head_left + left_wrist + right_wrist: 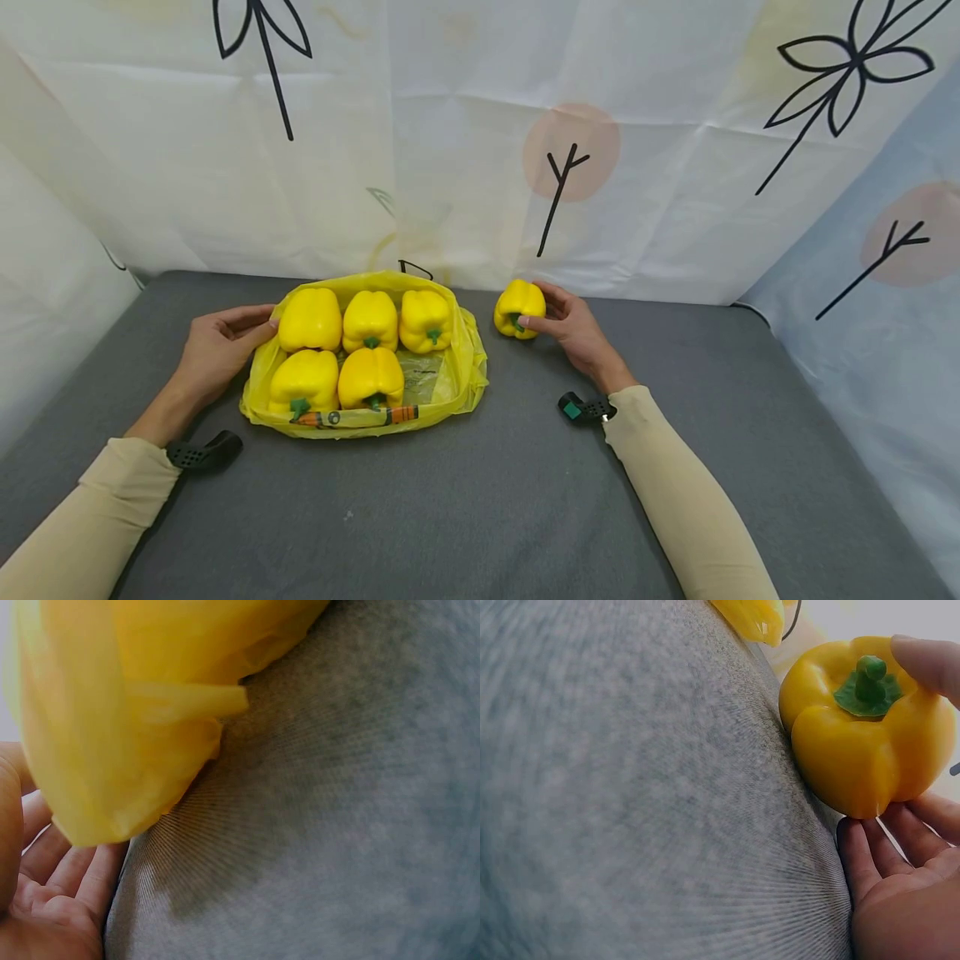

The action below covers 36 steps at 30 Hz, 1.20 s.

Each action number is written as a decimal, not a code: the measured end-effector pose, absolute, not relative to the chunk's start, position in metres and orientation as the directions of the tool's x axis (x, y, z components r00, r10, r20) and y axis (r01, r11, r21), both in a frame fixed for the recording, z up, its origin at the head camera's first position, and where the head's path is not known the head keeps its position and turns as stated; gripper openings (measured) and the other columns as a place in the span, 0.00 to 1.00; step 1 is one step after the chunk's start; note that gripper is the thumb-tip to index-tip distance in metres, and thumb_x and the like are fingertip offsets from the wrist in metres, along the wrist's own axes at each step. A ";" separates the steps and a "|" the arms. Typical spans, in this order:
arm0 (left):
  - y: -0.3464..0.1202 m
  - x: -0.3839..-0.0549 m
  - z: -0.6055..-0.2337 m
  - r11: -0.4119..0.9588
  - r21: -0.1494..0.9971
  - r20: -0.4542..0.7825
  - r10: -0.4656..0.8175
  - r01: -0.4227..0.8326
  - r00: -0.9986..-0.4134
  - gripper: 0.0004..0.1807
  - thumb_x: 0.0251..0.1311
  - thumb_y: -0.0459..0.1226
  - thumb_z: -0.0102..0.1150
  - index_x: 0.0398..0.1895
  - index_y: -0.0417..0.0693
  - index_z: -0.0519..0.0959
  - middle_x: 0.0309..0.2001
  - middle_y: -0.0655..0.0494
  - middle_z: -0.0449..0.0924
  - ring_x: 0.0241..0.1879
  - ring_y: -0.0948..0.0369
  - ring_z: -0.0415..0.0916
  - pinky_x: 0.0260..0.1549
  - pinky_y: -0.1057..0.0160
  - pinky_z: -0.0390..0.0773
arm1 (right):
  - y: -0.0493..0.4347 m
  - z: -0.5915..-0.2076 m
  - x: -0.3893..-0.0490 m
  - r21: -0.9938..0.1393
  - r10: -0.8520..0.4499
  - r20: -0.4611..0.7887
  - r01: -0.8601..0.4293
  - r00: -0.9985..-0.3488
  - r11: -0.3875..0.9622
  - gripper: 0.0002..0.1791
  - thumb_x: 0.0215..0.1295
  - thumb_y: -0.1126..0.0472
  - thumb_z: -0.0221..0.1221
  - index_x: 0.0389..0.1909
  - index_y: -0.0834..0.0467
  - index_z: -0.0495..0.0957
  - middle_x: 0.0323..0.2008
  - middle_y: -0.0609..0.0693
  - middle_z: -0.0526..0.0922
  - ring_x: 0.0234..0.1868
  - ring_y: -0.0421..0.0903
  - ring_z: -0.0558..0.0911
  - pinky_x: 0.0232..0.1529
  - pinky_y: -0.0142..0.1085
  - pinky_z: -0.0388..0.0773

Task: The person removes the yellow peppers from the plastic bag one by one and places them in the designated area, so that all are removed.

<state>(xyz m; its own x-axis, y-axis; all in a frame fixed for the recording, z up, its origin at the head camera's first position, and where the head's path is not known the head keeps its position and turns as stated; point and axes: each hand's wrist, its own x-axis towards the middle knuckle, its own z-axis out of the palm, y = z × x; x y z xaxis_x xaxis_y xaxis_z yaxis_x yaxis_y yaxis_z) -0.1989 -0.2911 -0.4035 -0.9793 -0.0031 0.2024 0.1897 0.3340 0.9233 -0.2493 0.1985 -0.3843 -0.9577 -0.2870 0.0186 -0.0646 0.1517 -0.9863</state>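
Head | R hand point(576, 333) part-curled rnd glossy lobed yel. pepper point(513, 302) | L hand point(213, 354) at crinkly plastic bag point(471, 367), can't tell grip

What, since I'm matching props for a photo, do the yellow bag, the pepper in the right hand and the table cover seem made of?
Yellow bag: apparently thin plastic film, slightly shiny, by its crinkles and translucency.
Pepper: smooth and glossy, with highlights; real vegetable or plastic copy, I can't tell.
Table cover: probably cloth, matte grey, finely speckled up close.
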 end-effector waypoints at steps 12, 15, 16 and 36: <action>-0.292 -0.199 -0.405 0.336 0.924 0.198 -0.008 0.184 -0.980 0.24 0.71 0.36 0.62 0.65 0.31 0.75 0.43 0.79 0.81 0.43 0.79 0.80 0.40 0.79 0.79 | 0.195 -0.384 -0.249 -0.990 -0.289 0.018 -0.058 -0.957 0.132 0.38 0.72 0.66 0.62 0.78 0.62 0.56 0.73 0.59 0.66 0.70 0.55 0.68 0.69 0.47 0.67; -0.292 -0.200 -0.405 0.334 0.925 0.199 -0.012 0.183 -0.980 0.24 0.70 0.36 0.62 0.64 0.31 0.75 0.43 0.79 0.81 0.43 0.79 0.80 0.40 0.79 0.79 | 0.196 -0.386 -0.249 -0.988 -0.294 0.028 -0.072 -0.955 0.139 0.37 0.72 0.66 0.61 0.78 0.62 0.57 0.72 0.59 0.66 0.70 0.55 0.69 0.69 0.46 0.68; -0.292 -0.200 -0.405 0.333 0.925 0.199 -0.012 0.184 -0.980 0.24 0.70 0.36 0.62 0.64 0.31 0.75 0.43 0.79 0.81 0.43 0.79 0.80 0.40 0.79 0.79 | 0.196 -0.386 -0.249 -0.987 -0.296 0.031 -0.077 -0.955 0.143 0.37 0.72 0.66 0.61 0.78 0.62 0.57 0.72 0.59 0.66 0.70 0.55 0.69 0.69 0.46 0.68; -0.292 -0.200 -0.405 0.340 0.921 0.204 -0.002 0.191 -0.979 0.24 0.71 0.36 0.62 0.65 0.30 0.75 0.43 0.79 0.81 0.43 0.78 0.80 0.40 0.79 0.79 | 0.196 -0.388 -0.249 -0.981 -0.303 0.038 -0.093 -0.952 0.169 0.35 0.74 0.63 0.60 0.77 0.61 0.59 0.71 0.58 0.68 0.69 0.55 0.69 0.69 0.48 0.67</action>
<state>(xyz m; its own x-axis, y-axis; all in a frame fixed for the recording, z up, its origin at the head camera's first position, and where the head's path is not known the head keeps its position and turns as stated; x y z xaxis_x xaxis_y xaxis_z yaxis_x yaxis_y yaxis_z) -0.1996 -0.2916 -0.4050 -0.9789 -0.0021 0.2044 0.1914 0.3403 0.9206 -0.2492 0.1964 -0.3883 -0.9522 -0.3033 0.0376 -0.0926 0.1691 -0.9812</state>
